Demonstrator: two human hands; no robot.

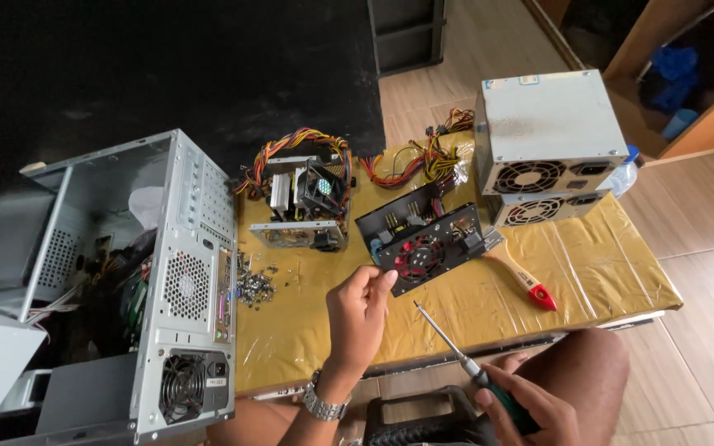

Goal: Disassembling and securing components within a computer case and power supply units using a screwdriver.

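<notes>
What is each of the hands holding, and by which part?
The right hand grips a screwdriver by its green handle. The left hand holds nothing; its fingertips touch the black fan cover.

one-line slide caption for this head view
Left hand touches a black fan cover on a yellow table; right hand holds a screwdriver.

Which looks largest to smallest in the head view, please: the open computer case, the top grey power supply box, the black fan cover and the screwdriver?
1. Open computer case, though nearness helps.
2. Top grey power supply box.
3. Black fan cover.
4. Screwdriver, slimmest, held in the right hand.
</notes>
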